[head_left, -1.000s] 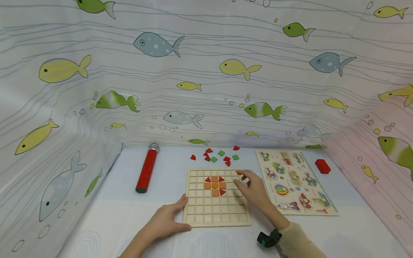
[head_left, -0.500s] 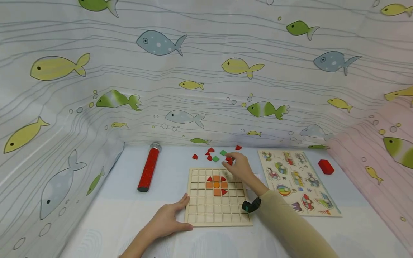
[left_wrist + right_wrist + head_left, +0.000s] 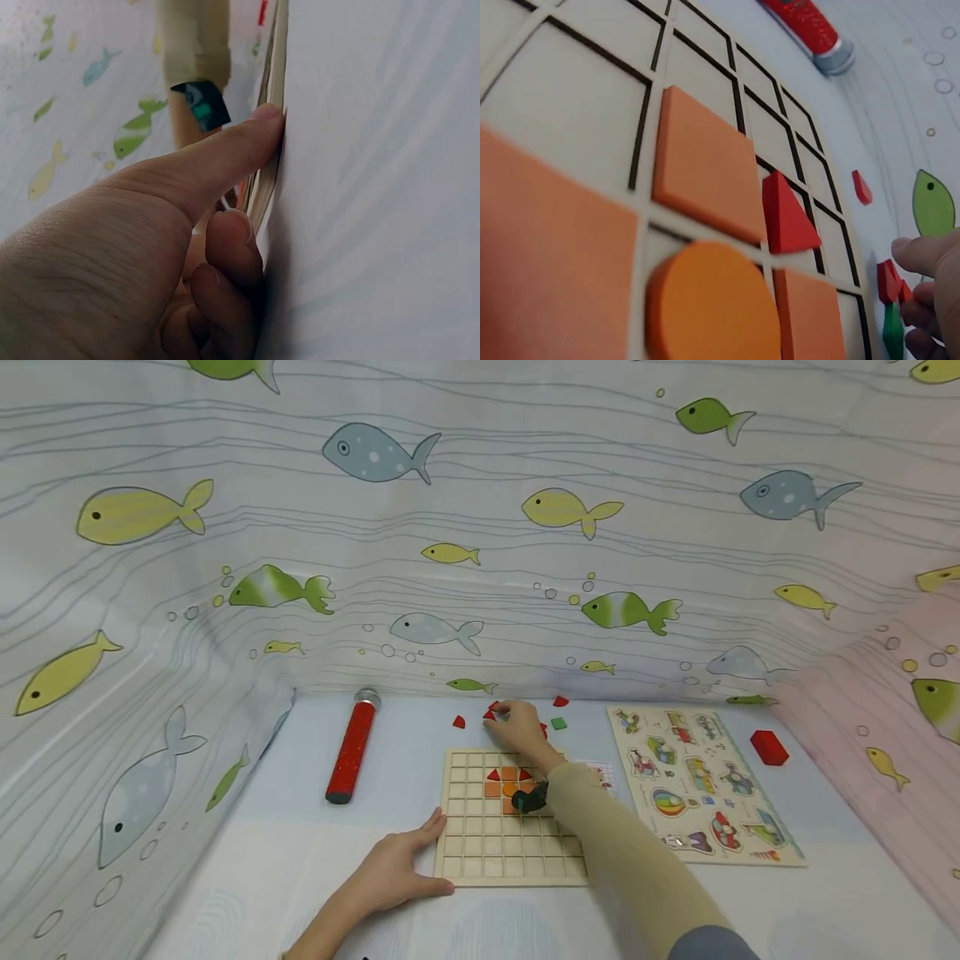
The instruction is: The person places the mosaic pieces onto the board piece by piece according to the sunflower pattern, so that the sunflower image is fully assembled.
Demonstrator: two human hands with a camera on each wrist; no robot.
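A pale wooden grid board [image 3: 480, 868] lies on the table, with orange square tiles [image 3: 492, 789], an orange round tile [image 3: 712, 307] and red triangular tiles [image 3: 787, 217] in its cells. My left hand [image 3: 393, 868] rests at the board's lower left, thumb at the near corner and a finger along the left edge. In the left wrist view its thumb tip touches the board's side. Beyond the far edge, my right hand [image 3: 522, 728] reaches among the loose tiles. Its thumb and fingers are parted right by a red tile [image 3: 889, 281] and a green tile [image 3: 892, 330].
A red microphone [image 3: 352, 752] lies to the left. On the right are a picture puzzle board [image 3: 645, 793] and a red block [image 3: 769, 747]. More loose tiles lie behind the grid, including a red one [image 3: 459, 722] and a green one [image 3: 558, 723]. A fish-printed sheet [image 3: 480, 593] rises behind.
My right hand has moved from the board's right side, forward and left, to the loose tiles behind it; its forearm now crosses the board. The left hand stays at the board's edge.
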